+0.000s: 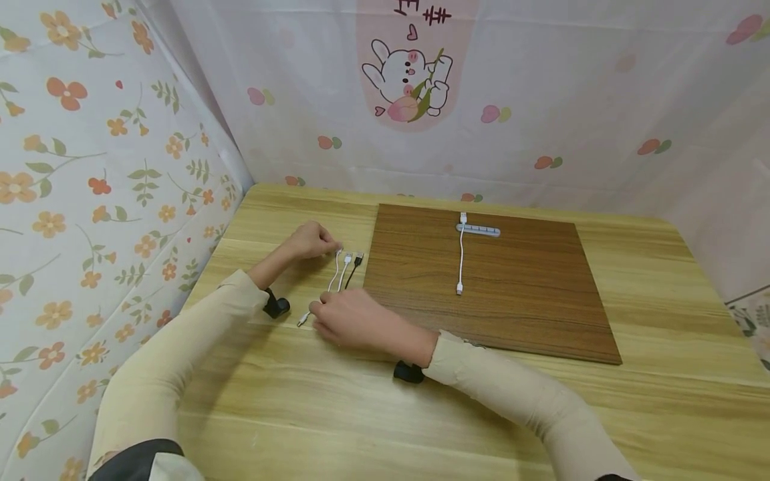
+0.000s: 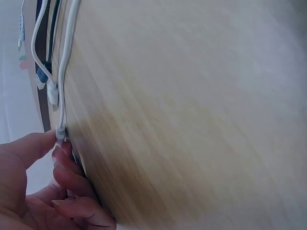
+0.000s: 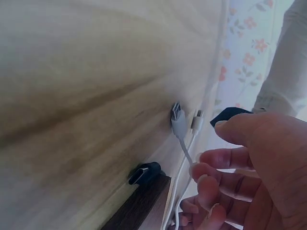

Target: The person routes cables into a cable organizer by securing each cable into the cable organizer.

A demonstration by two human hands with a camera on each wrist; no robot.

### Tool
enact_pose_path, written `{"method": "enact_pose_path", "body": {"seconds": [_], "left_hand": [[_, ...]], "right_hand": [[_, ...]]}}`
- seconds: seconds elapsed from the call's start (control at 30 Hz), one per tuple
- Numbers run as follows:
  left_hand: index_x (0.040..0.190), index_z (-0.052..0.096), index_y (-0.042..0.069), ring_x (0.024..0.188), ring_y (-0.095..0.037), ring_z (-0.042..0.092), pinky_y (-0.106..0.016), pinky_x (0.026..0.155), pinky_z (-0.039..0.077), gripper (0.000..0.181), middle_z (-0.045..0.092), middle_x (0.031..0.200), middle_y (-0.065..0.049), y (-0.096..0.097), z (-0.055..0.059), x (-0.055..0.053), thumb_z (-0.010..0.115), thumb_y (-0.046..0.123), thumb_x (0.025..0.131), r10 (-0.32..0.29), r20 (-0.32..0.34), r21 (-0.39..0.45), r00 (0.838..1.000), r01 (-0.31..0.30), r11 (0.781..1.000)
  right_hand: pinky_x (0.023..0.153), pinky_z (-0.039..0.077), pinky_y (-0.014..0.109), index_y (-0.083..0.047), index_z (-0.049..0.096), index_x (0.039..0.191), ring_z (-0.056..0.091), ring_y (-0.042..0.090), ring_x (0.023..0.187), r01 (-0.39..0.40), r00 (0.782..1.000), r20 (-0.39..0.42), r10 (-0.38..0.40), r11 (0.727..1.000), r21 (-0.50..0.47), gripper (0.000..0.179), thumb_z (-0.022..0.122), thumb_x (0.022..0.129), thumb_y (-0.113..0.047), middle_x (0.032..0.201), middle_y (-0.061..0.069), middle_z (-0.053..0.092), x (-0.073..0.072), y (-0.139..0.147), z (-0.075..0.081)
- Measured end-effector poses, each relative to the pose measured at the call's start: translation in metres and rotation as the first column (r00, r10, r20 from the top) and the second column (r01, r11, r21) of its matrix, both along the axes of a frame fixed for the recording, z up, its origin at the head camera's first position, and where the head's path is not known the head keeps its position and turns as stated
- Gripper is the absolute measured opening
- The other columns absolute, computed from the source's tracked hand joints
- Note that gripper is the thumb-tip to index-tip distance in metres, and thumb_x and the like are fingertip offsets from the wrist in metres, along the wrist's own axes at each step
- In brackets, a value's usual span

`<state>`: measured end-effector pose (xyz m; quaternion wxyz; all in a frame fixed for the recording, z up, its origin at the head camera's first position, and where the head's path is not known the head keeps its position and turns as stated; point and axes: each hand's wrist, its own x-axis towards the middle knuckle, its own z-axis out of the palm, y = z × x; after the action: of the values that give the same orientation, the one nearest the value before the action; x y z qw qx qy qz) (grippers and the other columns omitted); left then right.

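In the head view my left hand [image 1: 309, 242] is at the far end of a white charging cable [image 1: 334, 270]. Its thumb and index finger pinch the white plug [image 2: 60, 132] in the left wrist view. Beside it lie another white cable [image 1: 344, 272] and a black cable [image 1: 353, 270]. My right hand [image 1: 355, 317] hovers over the near ends, palm down. Its thumb and loosely bent fingers stay apart in the right wrist view, fingertips right at a white cable [image 3: 186, 152]. Two white plugs and a black plug [image 3: 146, 174] show there.
A dark brown board [image 1: 517, 287] lies right of the cables on the wooden table [image 1: 289, 414]. A light-blue cable clip [image 1: 481, 230] sits near its far edge, with one white cable [image 1: 461, 257] across its left end. Curtains [image 1: 289, 80] hang behind and at left.
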<state>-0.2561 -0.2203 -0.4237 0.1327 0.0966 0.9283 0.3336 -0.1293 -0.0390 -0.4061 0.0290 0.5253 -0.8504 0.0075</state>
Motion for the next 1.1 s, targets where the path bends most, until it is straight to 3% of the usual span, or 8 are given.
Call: {"method": "enact_pose_path", "body": {"seconds": [0.33,0.9,1.1], "left_hand": [[0.077,0.074,0.004,0.049,-0.009,0.035,-0.026,0.052,0.030,0.031,0.061,0.066,-0.003,-0.001,0.003,0.001,0.069,0.026,0.098,-0.011,0.019,0.007,1.000,0.011,1.000],[0.075,0.074,0.004,0.050,-0.009,0.038,-0.025,0.052,0.031,0.031,0.070,0.086,-0.007,-0.002,0.002,-0.001,0.069,0.026,0.098,-0.018,0.043,0.019,0.999,0.017,1.000],[0.074,0.073,0.005,0.049,-0.009,0.035,-0.025,0.051,0.029,0.032,0.064,0.072,-0.003,-0.002,0.003,-0.001,0.069,0.025,0.097,-0.013,0.054,0.021,0.998,0.012,1.000]], "right_hand": [[0.046,0.044,0.030,-0.015,0.066,0.105,0.053,0.010,0.059,0.030,1.000,0.008,-0.030,0.999,0.031,0.017,0.057,0.103,-0.029,0.085,-0.001,0.060,-0.011,-0.016,-0.006],[0.050,0.050,0.032,-0.016,0.067,0.108,0.058,0.011,0.066,0.048,0.999,-0.029,-0.045,0.988,0.144,0.038,0.056,0.101,-0.052,0.095,-0.001,0.063,-0.011,-0.040,-0.010],[0.051,0.050,0.033,-0.016,0.067,0.109,0.059,0.011,0.069,0.058,0.998,-0.032,-0.053,0.985,0.163,0.046,0.054,0.100,-0.059,0.093,-0.002,0.063,-0.011,-0.042,-0.013]]}}
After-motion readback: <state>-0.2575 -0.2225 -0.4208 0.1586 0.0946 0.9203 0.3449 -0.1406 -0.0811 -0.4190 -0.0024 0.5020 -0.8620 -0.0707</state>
